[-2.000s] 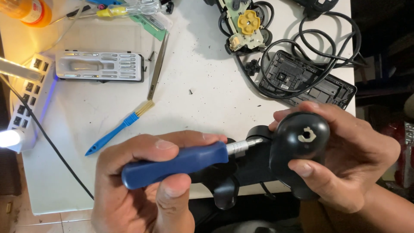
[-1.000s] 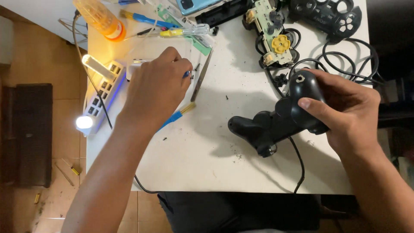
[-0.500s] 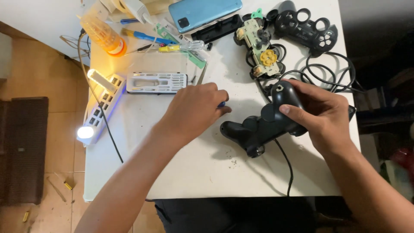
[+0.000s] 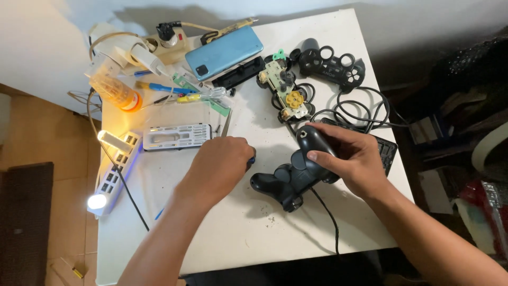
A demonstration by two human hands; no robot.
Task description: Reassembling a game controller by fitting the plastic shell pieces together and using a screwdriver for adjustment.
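Gripping the black game controller [image 4: 293, 177] with my right hand [image 4: 352, 161], I have fingers wrapped over its upper grip while it lies on the white table [image 4: 254, 233], its cable [image 4: 328, 217] trailing toward the near edge. My left hand [image 4: 219, 167] lies knuckles-up just left of the controller, curled over something small; a dark blue tip [image 4: 252, 159] peeks out at the knuckles, but I cannot tell what it is or how tightly I hold it.

Beyond my left hand sits a grey bit case [image 4: 177, 136] with slotted rows; what fills the slots is too small to make out. Metal tweezers [image 4: 226, 123] lie just beside its right end. Left of it, a white power strip [image 4: 114, 172] glows at two points, with a black cord [image 4: 132, 198] running past my forearm.

Farther back are an orange bottle [image 4: 114, 91], a blue phone [image 4: 225, 53], a bare controller circuit board [image 4: 286, 92], an empty black controller shell [image 4: 330, 66] and a coil of black cable [image 4: 360, 108]. A black panel [image 4: 389, 151] is mostly hidden behind my right hand.
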